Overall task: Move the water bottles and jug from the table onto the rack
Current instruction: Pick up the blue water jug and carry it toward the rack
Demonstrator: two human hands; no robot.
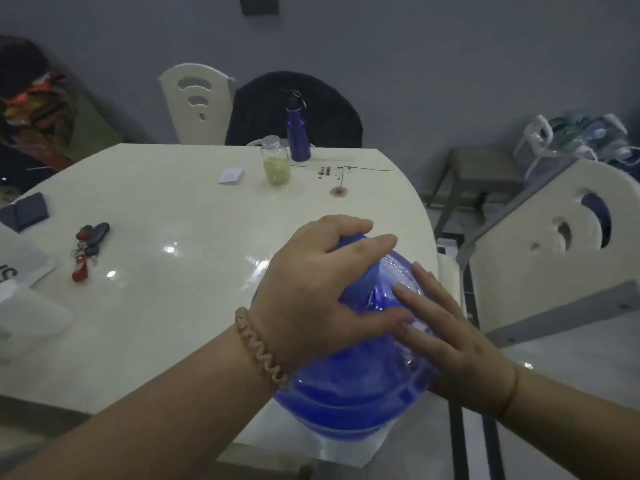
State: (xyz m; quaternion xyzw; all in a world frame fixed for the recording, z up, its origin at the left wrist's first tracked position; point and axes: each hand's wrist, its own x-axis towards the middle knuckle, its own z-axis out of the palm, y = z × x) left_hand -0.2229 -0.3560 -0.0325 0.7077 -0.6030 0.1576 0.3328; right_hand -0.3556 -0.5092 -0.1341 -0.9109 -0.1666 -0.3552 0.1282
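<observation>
Large translucent blue jug (349,386) at table's near edge, small blue bottle (298,140) upright far side

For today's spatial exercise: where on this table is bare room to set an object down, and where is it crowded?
Free: the table between keys and jug, up to the jar. Crowded: the far edge, jar beside bottle; the near right corner, both hands on the jug.

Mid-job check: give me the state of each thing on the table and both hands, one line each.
Blue jug: upright at table's near edge, capped, held.
Left hand: grip closed around jug's neck.
Right hand: flat, open against jug's shoulder.
Blue bottle: upright, capped, far edge, untouched.
Clear jar: upright, lid on, partly filled with yellow-green contents.
Keys: lying flat on table.
</observation>
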